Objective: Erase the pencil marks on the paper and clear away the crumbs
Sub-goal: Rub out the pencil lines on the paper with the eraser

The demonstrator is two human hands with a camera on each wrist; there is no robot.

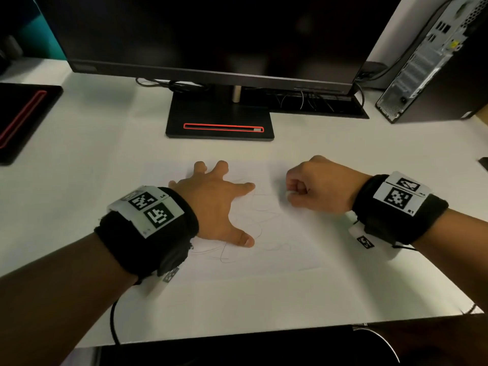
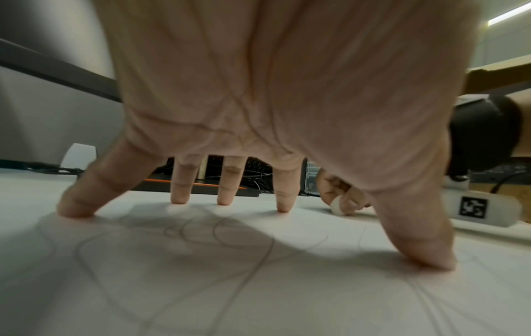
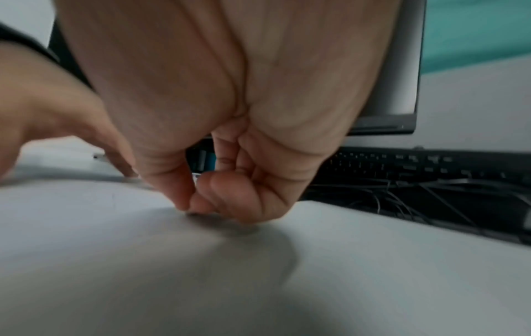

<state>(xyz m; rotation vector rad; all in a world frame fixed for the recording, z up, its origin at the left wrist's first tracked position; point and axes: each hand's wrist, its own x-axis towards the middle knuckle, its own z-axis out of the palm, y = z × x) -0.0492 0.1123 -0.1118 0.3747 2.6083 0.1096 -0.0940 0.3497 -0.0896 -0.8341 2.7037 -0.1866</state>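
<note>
The sheet of paper (image 1: 264, 260) is laid flat on the white desk (image 1: 105, 154), near the monitor stand (image 1: 219, 120), and is pinned down by the left hand (image 1: 214, 204) with its fingers spread wide. Thin pencil marks (image 1: 253, 212) are seen between the two hands. A small white eraser (image 2: 338, 205) is pinched in the curled fingers of the right hand (image 1: 317, 186) and is pressed on the paper's right part.

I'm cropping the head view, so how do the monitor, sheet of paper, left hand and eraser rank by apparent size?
Largest to smallest as they look in the head view:
1. monitor
2. sheet of paper, though its pale edges are hard to trace
3. left hand
4. eraser, only a white tip showing in the right hand
</note>
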